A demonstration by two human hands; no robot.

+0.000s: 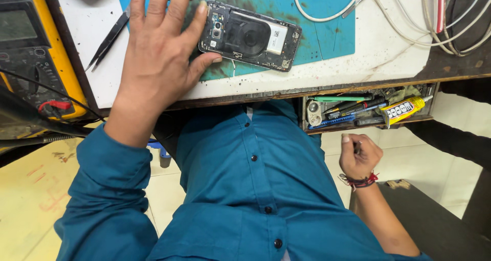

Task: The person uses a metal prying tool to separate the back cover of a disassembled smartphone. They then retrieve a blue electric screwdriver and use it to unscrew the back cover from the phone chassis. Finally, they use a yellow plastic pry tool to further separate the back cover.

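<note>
Opened phone (pixel 249 35), back cover off, lies on blue mat (pixel 327 31), at 3 o'clock of left hand (pixel 156 61); fingers spread flat, thumb touching edge. Right hand (pixel 359 156) by open drawer (pixel 368 110), fist pinching small dark tool. Phone likely light, rigid, fragile inside; grip by frame edges.

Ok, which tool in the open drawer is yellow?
The glue tube at the drawer's right end. It is yellow with a pale nozzle, while the slim tools beside it are green, blue and dark.
</note>
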